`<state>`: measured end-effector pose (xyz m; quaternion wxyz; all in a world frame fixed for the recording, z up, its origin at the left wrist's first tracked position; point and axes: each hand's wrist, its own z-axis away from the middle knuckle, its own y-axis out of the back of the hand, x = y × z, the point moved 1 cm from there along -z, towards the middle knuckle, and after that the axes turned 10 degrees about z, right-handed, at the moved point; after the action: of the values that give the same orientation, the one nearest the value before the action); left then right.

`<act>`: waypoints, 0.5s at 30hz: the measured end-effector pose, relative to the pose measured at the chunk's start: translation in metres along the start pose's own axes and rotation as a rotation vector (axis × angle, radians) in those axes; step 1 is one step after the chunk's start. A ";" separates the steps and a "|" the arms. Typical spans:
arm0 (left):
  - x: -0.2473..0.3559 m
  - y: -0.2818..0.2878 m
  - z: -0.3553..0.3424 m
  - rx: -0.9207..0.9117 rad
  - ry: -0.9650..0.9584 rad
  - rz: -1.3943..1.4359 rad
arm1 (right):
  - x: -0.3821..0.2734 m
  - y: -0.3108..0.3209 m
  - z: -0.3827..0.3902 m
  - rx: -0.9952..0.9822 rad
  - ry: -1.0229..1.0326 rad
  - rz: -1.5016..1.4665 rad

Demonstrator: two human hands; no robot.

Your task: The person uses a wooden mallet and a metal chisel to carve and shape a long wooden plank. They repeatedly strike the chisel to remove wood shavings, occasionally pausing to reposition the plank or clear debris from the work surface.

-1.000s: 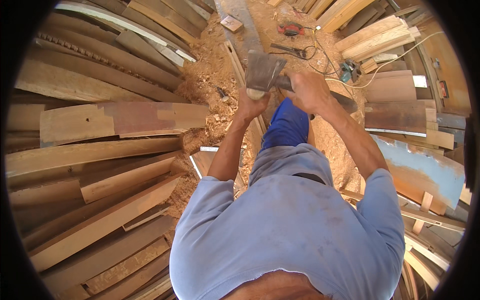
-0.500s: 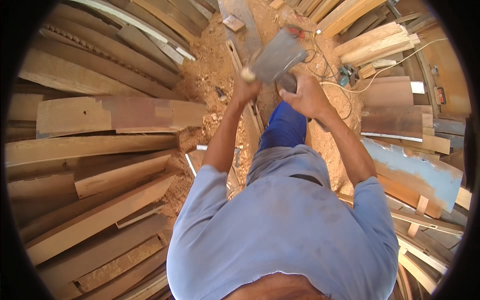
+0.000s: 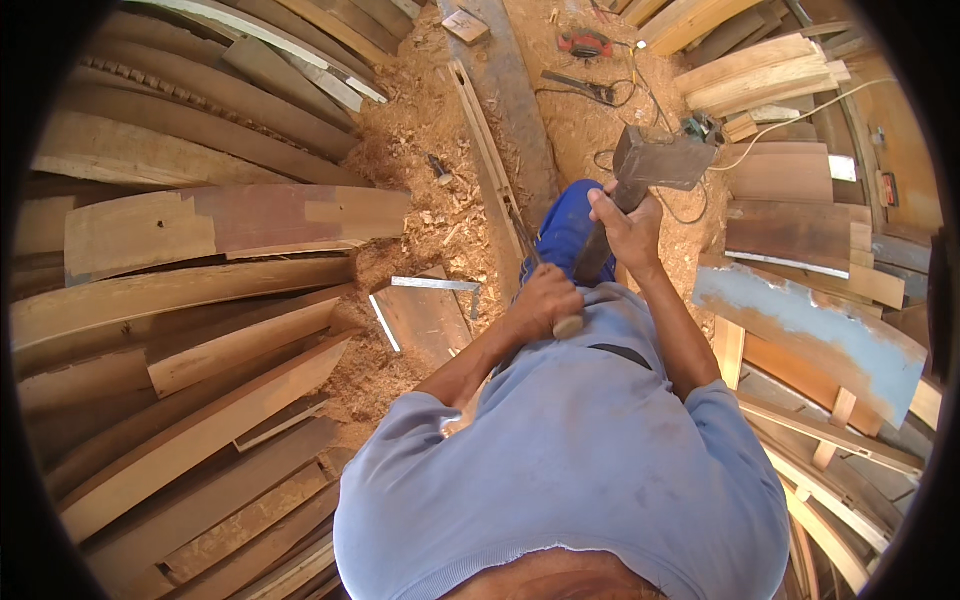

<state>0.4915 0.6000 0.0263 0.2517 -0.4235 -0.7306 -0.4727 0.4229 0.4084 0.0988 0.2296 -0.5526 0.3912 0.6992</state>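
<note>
My left hand (image 3: pixel 548 302) is closed round the handle of a chisel (image 3: pixel 526 240). Its rounded wooden butt sticks out below the fist, and the thin blade slants up beside the slotted wooden bar (image 3: pixel 480 130). Whether the tip touches the bar, I cannot tell. My right hand (image 3: pixel 634 232) grips a dark wooden mallet (image 3: pixel 668 162) by its handle, the block head raised above the fist and the handle end hanging over my blue trouser leg. The bar has narrow slots cut along it and lies on a long grey-brown plank (image 3: pixel 512 80).
Shavings (image 3: pixel 420 210) cover the ground. A metal square (image 3: pixel 435 284) lies on a small board (image 3: pixel 428 325). Ahead are a small wood block (image 3: pixel 466 26), a red power tool (image 3: pixel 585 44) and cords. Stacked boards (image 3: pixel 240 220) line the left; more planks (image 3: pixel 785 235) line the right.
My left hand has drawn back from the bar toward my waist with the chisel. The mallet, blurred above the chisel before, has swung right and back, and its head is now sharp.
</note>
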 end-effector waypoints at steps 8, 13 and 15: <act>-0.014 0.075 -0.042 0.239 0.181 0.126 | 0.006 -0.008 0.008 0.017 -0.017 -0.082; -0.012 0.181 -0.110 0.851 0.409 0.686 | 0.013 -0.006 0.009 -0.013 0.051 -0.026; -0.028 0.196 -0.110 0.668 0.408 0.343 | 0.003 -0.003 0.011 -0.049 0.067 0.031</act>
<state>0.6704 0.5274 0.1449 0.5896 -0.3319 -0.6976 -0.2356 0.4184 0.4187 0.0961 0.1918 -0.5750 0.3901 0.6931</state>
